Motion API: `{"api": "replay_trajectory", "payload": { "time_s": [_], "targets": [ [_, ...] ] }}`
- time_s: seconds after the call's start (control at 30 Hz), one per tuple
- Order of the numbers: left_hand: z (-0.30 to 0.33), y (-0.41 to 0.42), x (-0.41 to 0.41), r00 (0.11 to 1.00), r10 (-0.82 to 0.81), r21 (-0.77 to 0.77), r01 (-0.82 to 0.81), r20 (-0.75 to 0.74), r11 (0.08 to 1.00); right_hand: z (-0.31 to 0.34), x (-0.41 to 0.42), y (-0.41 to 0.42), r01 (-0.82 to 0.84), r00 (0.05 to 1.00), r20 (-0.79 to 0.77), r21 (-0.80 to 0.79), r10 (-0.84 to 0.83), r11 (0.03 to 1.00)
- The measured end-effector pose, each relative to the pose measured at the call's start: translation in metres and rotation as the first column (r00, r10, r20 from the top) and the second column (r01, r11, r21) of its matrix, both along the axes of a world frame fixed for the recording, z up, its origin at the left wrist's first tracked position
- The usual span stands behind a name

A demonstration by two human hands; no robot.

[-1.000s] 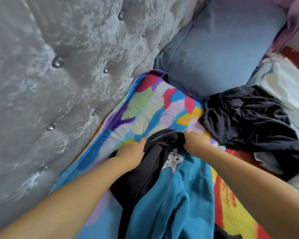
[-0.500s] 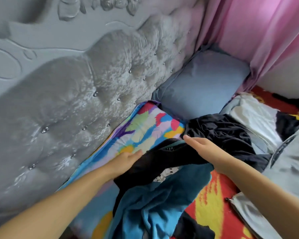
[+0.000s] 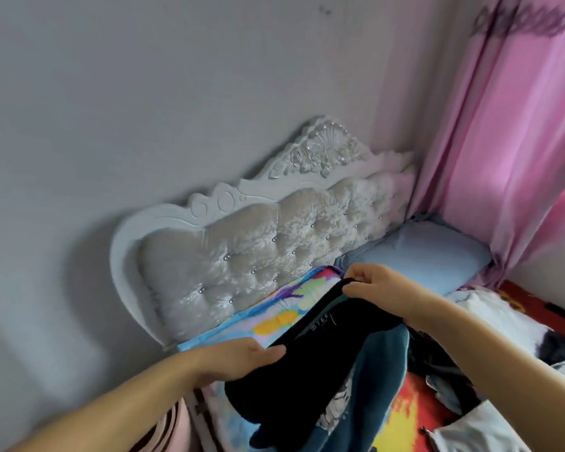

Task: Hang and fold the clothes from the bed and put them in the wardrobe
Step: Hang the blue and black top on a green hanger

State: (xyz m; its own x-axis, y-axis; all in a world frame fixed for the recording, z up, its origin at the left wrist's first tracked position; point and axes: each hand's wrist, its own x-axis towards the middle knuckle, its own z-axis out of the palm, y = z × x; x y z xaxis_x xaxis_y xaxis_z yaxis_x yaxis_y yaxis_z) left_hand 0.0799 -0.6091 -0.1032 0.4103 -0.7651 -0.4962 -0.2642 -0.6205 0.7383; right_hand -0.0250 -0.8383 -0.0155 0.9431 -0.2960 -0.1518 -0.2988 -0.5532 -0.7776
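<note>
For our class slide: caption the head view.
Both hands, left and right, lift a black-and-teal shirt off the bed.

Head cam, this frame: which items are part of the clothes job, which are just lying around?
In the job:
- black and teal printed T-shirt, gripped by left hand and right hand
- heap of dark and white clothes on the bed

Just there:
- grey tufted headboard
- pale blue pillow
- pink curtain

The left hand (image 3: pixel 238 360) and the right hand (image 3: pixel 377 290) each grip the top of a black and blue T-shirt (image 3: pixel 310 370), held up over the bright colourful bed sheet (image 3: pixel 284 308). Behind are a silver padded headboard (image 3: pixel 242 256), a pale blue pillow (image 3: pixel 428 252) and a pink curtain (image 3: pixel 516 141).
</note>
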Motion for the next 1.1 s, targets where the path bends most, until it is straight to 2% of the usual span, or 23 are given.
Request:
{"api": "replay_trajectory", "payload": {
  "time_s": [0.13, 0.37, 0.43, 0.53, 0.67, 0.8, 0.87, 0.9, 0.97, 1.03, 1.1],
  "targets": [
    [0.032, 0.048, -0.037, 0.995, 0.104, -0.111, -0.102, 0.011, 0.989, 0.05, -0.021, 0.057, -0.103, 0.992, 0.076, -0.032, 0.105, 0.994],
    [0.048, 0.151, -0.103, 0.992, 0.124, -0.124, -0.122, 0.005, 0.985, 0.077, -0.075, 0.166, -0.18, 0.975, 0.117, -0.081, 0.189, 0.98],
    [0.04, 0.198, -0.12, 0.968, 0.249, -0.204, -0.251, -0.033, 0.946, 0.073, -0.093, 0.202, -0.179, 0.976, 0.117, -0.059, 0.185, 0.982],
    [0.029, 0.263, -0.137, 0.888, 0.457, -0.276, -0.425, 0.059, 0.862, 0.064, -0.122, 0.257, -0.213, 0.972, 0.092, -0.039, 0.216, 0.976],
    [0.044, 0.322, -0.169, 0.794, 0.585, -0.324, -0.516, 0.165, 0.793, 0.059, -0.151, 0.323, -0.293, 0.953, 0.061, -0.06, 0.297, 0.954],
    [0.062, 0.377, -0.204, 0.737, 0.676, -0.409, -0.615, 0.007, 0.674, 0.073, -0.17, 0.371, -0.438, 0.899, -0.04, -0.108, 0.436, 0.893],
    [0.075, 0.411, -0.218, 0.73, 0.68, -0.43, -0.636, -0.068, 0.641, 0.078, -0.173, 0.392, -0.523, 0.852, -0.131, -0.253, 0.507, 0.814],
    [0.081, 0.428, -0.225, 0.733, 0.679, -0.434, -0.629, -0.052, 0.645, 0.079, -0.174, 0.403, -0.547, 0.834, -0.168, -0.372, 0.525, 0.75],
    [0.089, 0.466, -0.238, 0.747, 0.66, -0.404, -0.581, 0.077, 0.706, 0.074, -0.173, 0.423, -0.549, 0.814, -0.181, -0.55, 0.551, 0.63],
    [0.093, 0.501, -0.252, 0.741, 0.628, -0.311, -0.554, 0.239, 0.772, 0.068, -0.173, 0.446, -0.542, 0.802, -0.129, -0.567, 0.584, 0.62],
    [0.083, 0.536, -0.259, 0.648, 0.578, -0.175, -0.577, 0.497, 0.797, 0.063, -0.173, 0.472, -0.548, 0.775, -0.07, -0.568, 0.628, 0.614]
  ]
}}
